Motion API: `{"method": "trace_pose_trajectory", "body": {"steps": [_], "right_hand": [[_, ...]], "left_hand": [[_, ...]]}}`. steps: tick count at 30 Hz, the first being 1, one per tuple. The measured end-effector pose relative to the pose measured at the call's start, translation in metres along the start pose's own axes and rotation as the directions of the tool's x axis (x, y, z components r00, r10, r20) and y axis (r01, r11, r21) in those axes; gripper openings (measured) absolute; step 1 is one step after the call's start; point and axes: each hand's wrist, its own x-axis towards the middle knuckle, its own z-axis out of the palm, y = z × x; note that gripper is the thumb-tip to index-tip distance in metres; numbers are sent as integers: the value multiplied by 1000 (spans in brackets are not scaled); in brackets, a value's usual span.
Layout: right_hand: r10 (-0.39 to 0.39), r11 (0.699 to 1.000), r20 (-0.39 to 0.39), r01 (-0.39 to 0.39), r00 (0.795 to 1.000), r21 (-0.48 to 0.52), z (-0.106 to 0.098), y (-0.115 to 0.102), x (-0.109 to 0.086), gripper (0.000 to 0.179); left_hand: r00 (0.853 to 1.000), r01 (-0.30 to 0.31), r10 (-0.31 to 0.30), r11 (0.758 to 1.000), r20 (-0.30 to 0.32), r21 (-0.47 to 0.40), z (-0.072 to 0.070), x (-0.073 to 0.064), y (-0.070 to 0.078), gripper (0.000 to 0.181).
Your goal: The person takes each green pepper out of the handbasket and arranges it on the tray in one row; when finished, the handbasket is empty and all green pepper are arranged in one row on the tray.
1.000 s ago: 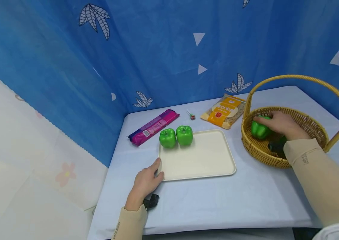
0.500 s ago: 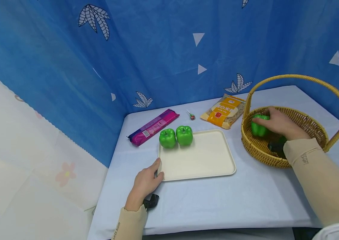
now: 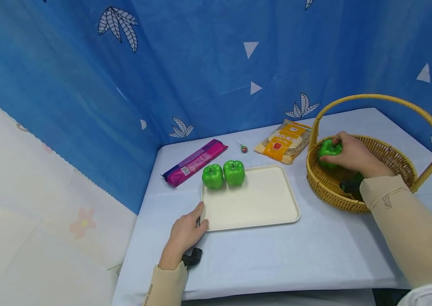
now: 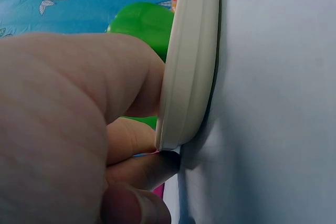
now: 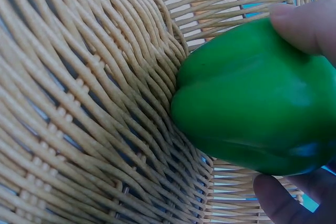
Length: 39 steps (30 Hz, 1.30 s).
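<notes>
My right hand point(image 3: 357, 158) reaches into a wicker basket point(image 3: 328, 195) and grips a green bell pepper point(image 5: 247, 98), thumb on one side and fingers on the other. In the right wrist view the pepper's end is right at the woven basket surface. My left hand point(image 3: 186, 233) holds the near left corner of a cream tray point(image 3: 254, 199), its thumb over the rim and other fingers at the edge. Two more green bell peppers, a left one point(image 3: 213, 177) and a right one point(image 3: 234, 173), stand side by side at the tray's far left corner.
Behind the tray lie a purple-pink packet point(image 3: 196, 162), a small lollipop point(image 3: 244, 148) and an orange bag of grain point(image 3: 285, 141). The basket's tall arched handle point(image 3: 376, 97) rises over my right hand. A blue curtain point(image 3: 216, 63) hangs along the table's back.
My right hand has lifted slightly and turned the pepper inside the basket, its fingers now further over the top. The left hand, tray and other peppers stay put.
</notes>
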Motion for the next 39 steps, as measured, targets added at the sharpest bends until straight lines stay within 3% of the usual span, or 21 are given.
{"method": "trace_pose_trajectory", "body": {"steps": [14, 19, 30, 39], "right_hand": [[-33, 998, -5, 33, 999, -47, -4, -4, 3, 82], [-35, 997, 13, 36, 999, -75, -13, -12, 4, 83], [-26, 992, -38, 21, 999, -127, -56, -39, -12, 95], [-65, 989, -34, 60, 997, -133, -58, -57, -28, 90]], "left_hand": [[1000, 2, -2, 999, -2, -37, -2, -2, 1, 65], [1000, 3, -3, 999, -4, -42, 0, -2, 1, 65], [1000, 1, -1, 1000, 8, -21, -2, -2, 2, 66], [1000, 10, -10, 1000, 17, -15, -4, -4, 2, 66]]}}
